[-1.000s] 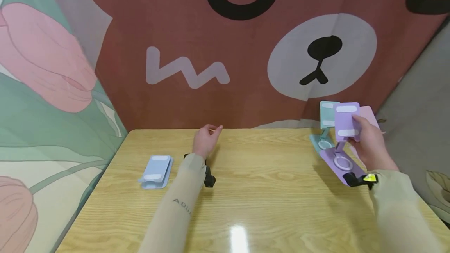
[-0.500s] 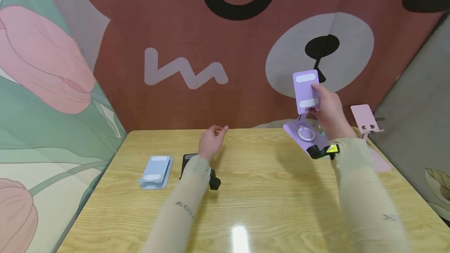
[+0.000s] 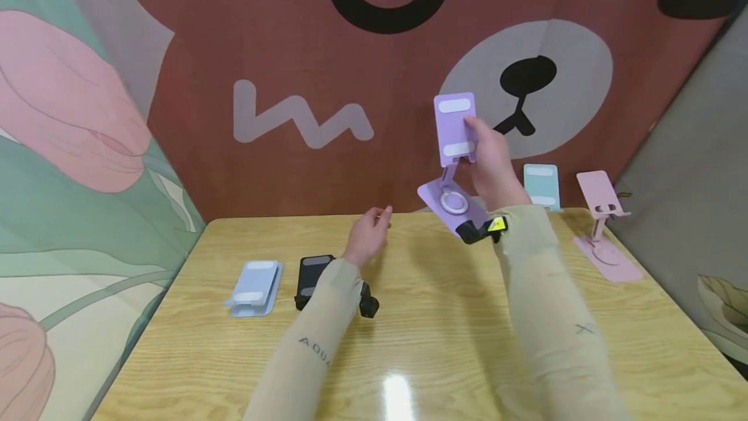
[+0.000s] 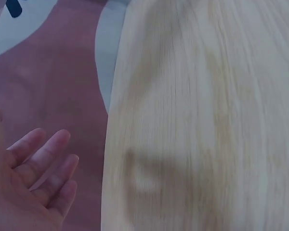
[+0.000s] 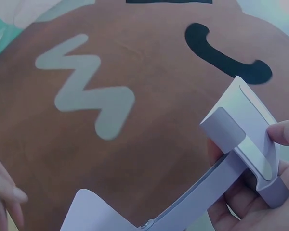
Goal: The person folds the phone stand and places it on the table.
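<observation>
A purple phone stand (image 3: 454, 125), unfolded, is held in the air by my right hand (image 3: 495, 164), thumb on the front of its upper plate and fingers behind. Its base with a pale ring hangs below, above the table's far part. The right wrist view shows the same purple stand (image 5: 197, 192) with its hinged arm. My left hand (image 3: 368, 236) hovers near the table's back edge, fingers loosely bent and holding nothing; the left wrist view shows the hand (image 4: 33, 183) with its palm bare. Nearest to it is a folded black phone stand (image 3: 312, 275), partly hidden by the left sleeve.
A folded light-blue phone stand (image 3: 254, 288) lies at the left of the wooden table (image 3: 432, 336). At the back right stand a teal phone stand (image 3: 541, 184), its lower part hidden behind the right sleeve, and an unfolded pink one (image 3: 602, 213). A printed cloth (image 3: 292, 174) hangs behind.
My right hand has lifted the purple stand from beside the teal and pink ones and carried it left. The left hand has shifted slightly right, uncovering the black stand.
</observation>
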`<control>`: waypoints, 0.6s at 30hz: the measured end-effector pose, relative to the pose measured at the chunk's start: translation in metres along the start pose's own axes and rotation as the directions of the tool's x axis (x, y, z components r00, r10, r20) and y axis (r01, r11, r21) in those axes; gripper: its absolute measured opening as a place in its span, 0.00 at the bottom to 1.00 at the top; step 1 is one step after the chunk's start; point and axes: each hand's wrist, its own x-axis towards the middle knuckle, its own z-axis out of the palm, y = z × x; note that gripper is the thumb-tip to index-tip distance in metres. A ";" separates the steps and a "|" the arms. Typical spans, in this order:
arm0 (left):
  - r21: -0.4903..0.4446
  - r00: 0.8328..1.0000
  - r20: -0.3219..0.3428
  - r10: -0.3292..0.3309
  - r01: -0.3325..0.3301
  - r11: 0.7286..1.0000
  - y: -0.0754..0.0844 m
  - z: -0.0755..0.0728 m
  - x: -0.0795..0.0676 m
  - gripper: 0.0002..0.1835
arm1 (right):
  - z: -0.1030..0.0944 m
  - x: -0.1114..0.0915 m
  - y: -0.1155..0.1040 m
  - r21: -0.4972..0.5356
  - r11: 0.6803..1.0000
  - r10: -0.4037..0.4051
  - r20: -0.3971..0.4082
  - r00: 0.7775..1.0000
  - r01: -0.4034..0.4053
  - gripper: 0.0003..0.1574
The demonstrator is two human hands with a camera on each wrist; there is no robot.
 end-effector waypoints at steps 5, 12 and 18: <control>-0.064 1.000 0.027 0.000 0.002 0.998 0.011 0.006 0.000 0.35 | 0.020 0.004 0.006 0.004 1.000 -0.028 0.006 1.000 0.028 0.38; -0.175 0.999 0.049 0.000 0.008 0.985 0.022 0.015 -0.002 0.42 | 0.035 0.006 0.020 0.066 0.998 -0.017 0.001 1.000 0.017 0.36; -0.302 1.000 -0.015 -0.027 0.021 0.953 0.025 0.018 -0.002 0.45 | 0.044 0.002 0.029 0.145 0.989 -0.019 -0.023 1.000 0.022 0.34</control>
